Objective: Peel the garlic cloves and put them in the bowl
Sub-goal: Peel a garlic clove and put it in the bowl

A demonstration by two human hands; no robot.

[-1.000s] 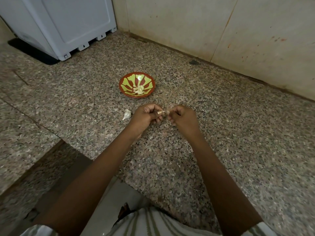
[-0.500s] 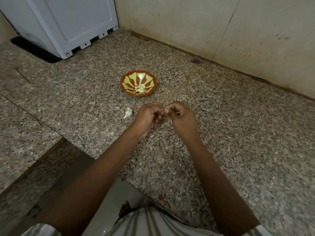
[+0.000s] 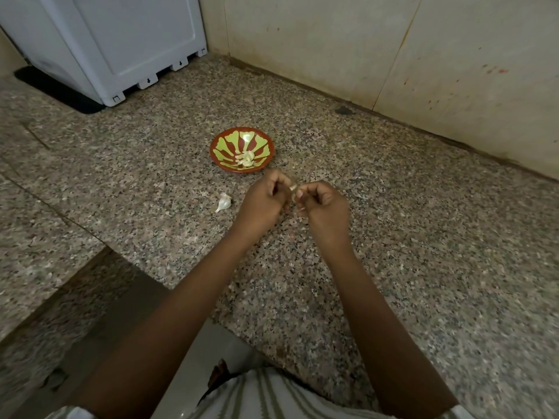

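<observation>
1. Change: the left hand (image 3: 263,204) and the right hand (image 3: 325,208) stay close together over the desk (image 3: 423,237), just in front of the bowl (image 3: 225,146). Half a second earlier their fingertips met and covered the garlic clove (image 3: 292,187); it now shows in the narrow gap between them. The bowl and the loose garlic piece (image 3: 224,202) keep their places.
2. Grip: the fingers (image 3: 279,184) of both hands are curled, and each hand pinches one end of the garlic clove.
3. Hidden: fingertips conceal most of the garlic clove, and the visible part is small and blurred; whether skin remains on it cannot be told. The white appliance (image 3: 121,40) is cut off at the upper left.
4. Appearance: the garlic clove shows as a pale tan sliver. The peeled cloves (image 3: 246,160) form a cream heap on the near side of the red, green-patterned bowl. The loose garlic piece, white and papery, lies on the desk near the left hand, not touching it.
</observation>
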